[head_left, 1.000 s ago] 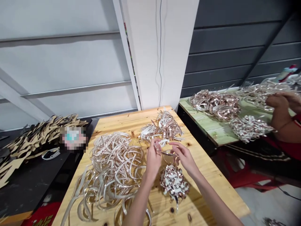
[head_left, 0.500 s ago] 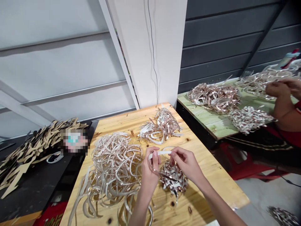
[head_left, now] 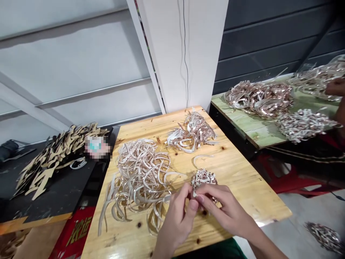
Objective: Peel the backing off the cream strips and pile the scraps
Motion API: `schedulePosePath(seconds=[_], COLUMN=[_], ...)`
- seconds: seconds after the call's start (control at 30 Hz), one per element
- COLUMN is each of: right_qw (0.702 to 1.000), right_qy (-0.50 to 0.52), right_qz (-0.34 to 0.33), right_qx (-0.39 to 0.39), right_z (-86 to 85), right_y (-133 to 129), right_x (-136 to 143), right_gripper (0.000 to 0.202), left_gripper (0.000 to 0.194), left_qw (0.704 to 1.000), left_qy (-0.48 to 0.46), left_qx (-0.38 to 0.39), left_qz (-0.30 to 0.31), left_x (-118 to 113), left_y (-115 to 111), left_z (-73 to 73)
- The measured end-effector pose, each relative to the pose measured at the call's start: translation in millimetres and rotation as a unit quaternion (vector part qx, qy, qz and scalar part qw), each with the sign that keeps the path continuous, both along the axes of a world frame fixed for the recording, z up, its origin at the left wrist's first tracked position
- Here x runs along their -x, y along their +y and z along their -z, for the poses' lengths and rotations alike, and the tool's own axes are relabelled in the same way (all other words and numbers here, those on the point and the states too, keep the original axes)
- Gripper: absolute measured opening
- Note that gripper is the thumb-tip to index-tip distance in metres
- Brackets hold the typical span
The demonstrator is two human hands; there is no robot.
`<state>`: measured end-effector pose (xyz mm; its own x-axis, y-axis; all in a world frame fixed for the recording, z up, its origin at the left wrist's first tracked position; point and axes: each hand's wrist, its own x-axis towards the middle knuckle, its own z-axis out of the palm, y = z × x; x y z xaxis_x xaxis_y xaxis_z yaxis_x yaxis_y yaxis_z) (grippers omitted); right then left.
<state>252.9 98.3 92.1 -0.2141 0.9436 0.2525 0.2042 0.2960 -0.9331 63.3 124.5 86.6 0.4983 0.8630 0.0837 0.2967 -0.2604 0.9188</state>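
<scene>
My left hand [head_left: 179, 216] and my right hand [head_left: 225, 207] meet low over the wooden table, fingertips pinched close together. Between them shows a small bit of pale, glossy strip [head_left: 194, 193]; the fingers hide most of it. Right behind the fingertips lies a small heap of short white and rose-gold curled scraps [head_left: 203, 177], partly covered by my right hand. To the left of my left hand spreads a big tangle of long curved strips [head_left: 142, 172], white and shiny rose-gold. One loose curved strip [head_left: 201, 156] rests just beyond the scrap heap.
Another bunch of strips [head_left: 192, 131] lies at the table's far end. A green-topped table [head_left: 250, 131] at right bears more strips and scraps, beside a co-worker's hand [head_left: 335, 87]. Brown cut pieces [head_left: 51, 158] cover a black table at left. A scrap bundle [head_left: 325, 235] is on the floor.
My hands have come down and together; the white strip stretched between them is now mostly hidden in the fingers. The view has shifted, and the co-worker's hands are further out of frame.
</scene>
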Motion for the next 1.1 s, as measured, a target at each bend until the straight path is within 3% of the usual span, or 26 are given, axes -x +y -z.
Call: schedulePosePath(seconds=[0.17, 0.3, 0.5, 0.6, 0.77, 0.93, 1.1], right_qw=[0.998, 0.999, 1.000, 0.997, 0.946, 0.912, 0.890], right_qy=[-0.040, -0.039, 0.007, 0.080, 0.299, 0.371, 0.408], right_qz=[-0.041, -0.037, -0.008, 0.019, 0.075, 0.114, 0.149], right_qx=[-0.004, -0.001, -0.016, 0.005, 0.102, 0.133, 0.136], right_z=[-2.6, -3.6, 0.2, 5.9, 26.3, 35.1, 26.2], right_y=[-4.9, -5.6, -6.4, -6.0, -3.9, 1.8, 9.1], right_x=[9.8, 22.0, 40.5, 50.5, 71.8, 87.4, 94.2], right_gripper=[0.021, 0.022, 0.020, 0.021, 0.025, 0.027, 0.031], left_gripper=[0.035, 0.039, 0.046, 0.041, 0.041, 0.048, 0.051], left_qw=[1.000, 0.999, 0.992, 0.988, 0.972, 0.948, 0.923], left_qy=[-0.014, -0.048, -0.117, -0.142, -0.211, -0.278, -0.315], left_qx=[0.014, -0.012, -0.044, -0.037, 0.002, 0.062, 0.100], left_qz=[0.019, 0.007, -0.025, -0.052, -0.106, -0.140, -0.198], left_x=[14.1, 20.4, 25.4, 25.4, 19.1, 11.2, 0.7], left_y=[-5.5, -7.3, -7.5, -11.2, -19.4, -21.8, -21.3], left_z=[5.0, 12.6, 23.8, 30.1, 46.3, 58.3, 53.4])
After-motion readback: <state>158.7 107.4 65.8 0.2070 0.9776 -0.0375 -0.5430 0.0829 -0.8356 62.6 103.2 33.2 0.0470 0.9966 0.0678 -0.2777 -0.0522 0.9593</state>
